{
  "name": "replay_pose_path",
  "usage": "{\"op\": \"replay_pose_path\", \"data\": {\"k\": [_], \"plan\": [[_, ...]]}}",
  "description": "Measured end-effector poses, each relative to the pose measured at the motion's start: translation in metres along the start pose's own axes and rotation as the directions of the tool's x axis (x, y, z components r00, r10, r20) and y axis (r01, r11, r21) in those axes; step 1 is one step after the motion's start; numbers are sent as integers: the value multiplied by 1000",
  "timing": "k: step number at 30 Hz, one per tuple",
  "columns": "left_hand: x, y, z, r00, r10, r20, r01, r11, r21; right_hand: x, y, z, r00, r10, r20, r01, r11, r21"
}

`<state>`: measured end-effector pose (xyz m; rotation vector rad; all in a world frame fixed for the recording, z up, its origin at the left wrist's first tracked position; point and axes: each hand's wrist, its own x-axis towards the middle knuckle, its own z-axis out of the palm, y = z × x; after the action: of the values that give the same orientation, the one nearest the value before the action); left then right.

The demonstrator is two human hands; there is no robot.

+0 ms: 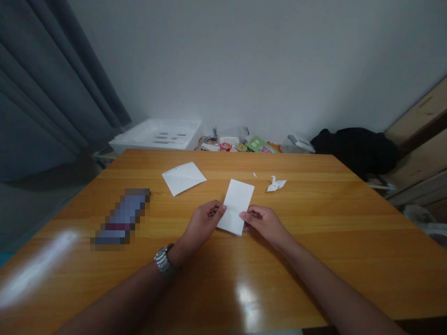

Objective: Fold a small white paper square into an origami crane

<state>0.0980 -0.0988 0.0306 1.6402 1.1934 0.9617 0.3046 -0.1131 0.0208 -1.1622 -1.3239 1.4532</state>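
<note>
A white rectangular sheet of paper (236, 204), which looks folded, is held between my two hands above the wooden table (139, 288). My left hand (206, 219) pinches its left edge, with the thumb on top. On the opposite edge, my right hand (263, 223) grips the lower right side, its thumb also on the front face. A silver watch (163, 260) circles my left wrist. To the right of the held paper stands a folded white paper crane (275, 184). Another white sheet (184, 178) with a perforated edge lies at the left.
A pixelated flat object (122, 217) rests on the table's left side. Near the crane lies a tiny paper scrap (254, 175). Beyond the far edge are a white plastic tray (157, 132), a green packet (261, 144) and a black bag or cloth (354, 149).
</note>
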Motion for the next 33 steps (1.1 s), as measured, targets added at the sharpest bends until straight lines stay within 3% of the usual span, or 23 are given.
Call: {"op": "replay_pose_path", "data": {"k": [3,5,7,9,10,12,15,18,21,25,30,33], "plan": [[3,-3,-5,1000,7,-1,-7,996,94,4,8,-4,999,-29,27,29,1000,-10],[4,-5,-10,999,11,53,-22,976,216,7,12,-10,993,-101,-67,91,987,-131],[4,-6,-13,995,25,92,-56,936,349,10,15,-18,950,-238,-204,154,921,-357],[3,-6,-14,992,56,117,-104,885,454,11,14,-23,874,-409,-264,192,788,-585],[2,-7,-14,989,73,126,-126,859,496,11,12,-24,847,-480,-229,215,703,-677],[2,-9,-13,986,93,136,-154,815,559,8,8,-22,844,-533,-64,281,539,-794],[3,-12,-11,984,106,144,-172,773,610,2,5,-10,866,-438,240,414,361,-836],[4,-14,-10,983,127,136,-185,741,645,-2,8,1,870,-320,376,459,245,-854],[6,-13,-9,981,141,134,-195,690,697,-3,14,5,883,-230,410,458,228,-859],[7,-8,-8,973,184,139,-222,577,786,-2,17,4,893,-211,398,442,233,-866],[-1,-2,-2,929,249,273,-362,465,808,-1,17,4,908,-216,359,404,227,-886],[-8,-1,5,924,227,307,-377,415,828,-1,18,3,908,-231,349,400,234,-886]]}}
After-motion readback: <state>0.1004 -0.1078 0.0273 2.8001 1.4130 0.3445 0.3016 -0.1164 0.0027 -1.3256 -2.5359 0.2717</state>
